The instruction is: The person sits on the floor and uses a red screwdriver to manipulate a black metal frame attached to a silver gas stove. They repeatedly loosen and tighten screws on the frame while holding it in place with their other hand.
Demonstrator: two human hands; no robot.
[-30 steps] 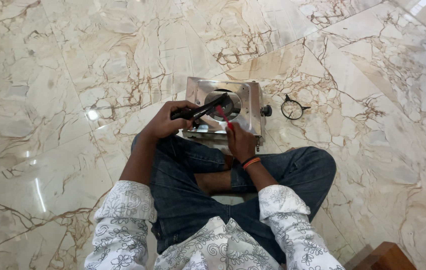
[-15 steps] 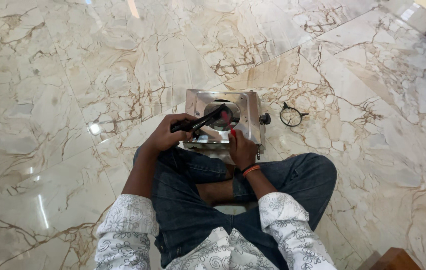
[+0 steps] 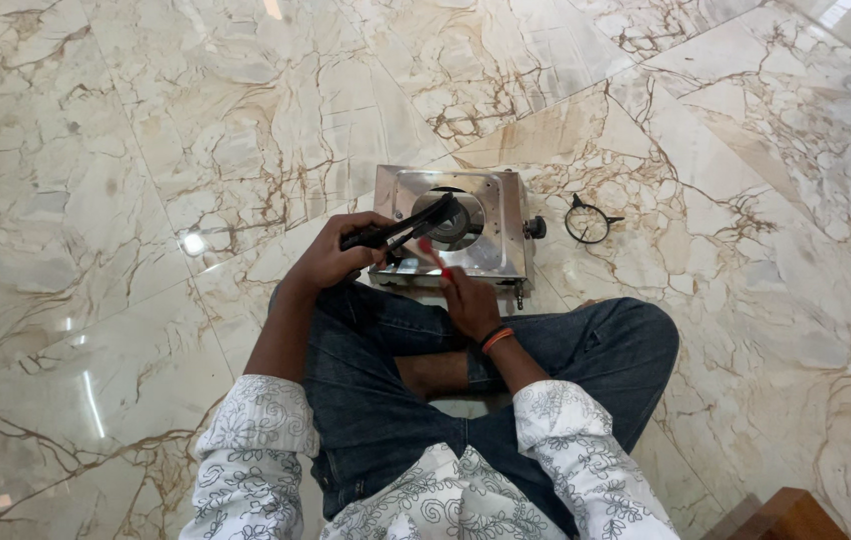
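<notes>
- A single-burner steel stove sits on the marble floor, just in front of a person seated cross-legged.
- The left hand is clenched around the dark handles of a pair of pliers, whose tip reaches over the stove's round burner opening.
- The right hand rests at the stove's near edge, fingers loosely extended; whether they pinch a small red piece is too small to tell.
- A black wire pan support ring lies on the floor, near the stove's right side.
- Risk, as a judgement: the pliers could slip off and scratch the steel or nip the nearby right fingers, since the stove is only lightly steadied.
</notes>
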